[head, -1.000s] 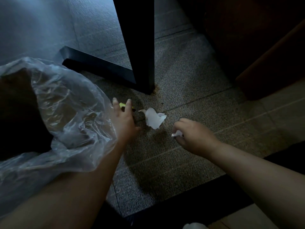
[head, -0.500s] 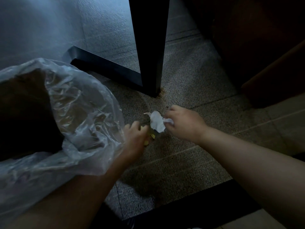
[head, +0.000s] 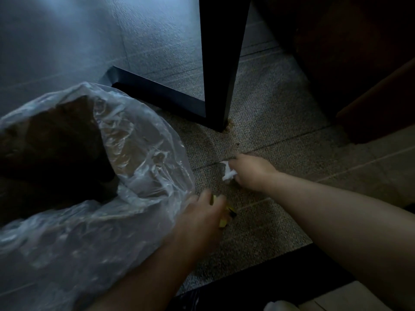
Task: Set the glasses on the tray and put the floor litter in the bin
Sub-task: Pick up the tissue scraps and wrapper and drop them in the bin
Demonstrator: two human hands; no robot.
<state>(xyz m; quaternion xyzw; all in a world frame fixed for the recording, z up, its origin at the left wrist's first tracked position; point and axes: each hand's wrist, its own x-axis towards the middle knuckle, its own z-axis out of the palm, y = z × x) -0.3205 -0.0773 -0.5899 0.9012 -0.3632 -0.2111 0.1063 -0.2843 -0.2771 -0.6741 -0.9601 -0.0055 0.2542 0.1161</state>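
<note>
Head view, only cam. Landmark: the bin (head: 56, 149), dark tub w/ a clear plastic liner (head: 139, 153), lying left of frame, mouth facing up-right toward the hands.

Left hand (head: 202, 218) sits right at the liner's lower-right edge, fingers curled narrow around a yellow scrap (head: 223, 222); bit of yellow pokes out on the thumb side, a dark tip next to it. Long axis runs roughly along the fingers, pointing away from the bin.

Right hand (head: 251, 173) is farther right of the bin, over the carpet (head: 280, 131), fist closed on a white tissue (head: 229, 173) that sticks out on the bin-facing side. Black table leg (head: 221, 63) stands beyond it, apart.

Key relation: bin mouth lies left and up from both hands; left hand is nearer, nearly touching the liner, so I'd guess yellow scrap goes in first, tissue needs a longer sweep left.

Vs 0.5 s ago: left hand has pulled back toward the body w/ the yellow piece gripped; right hand has gathered the tissue off the carpet, less white showing. No glasses or tray in view.
</note>
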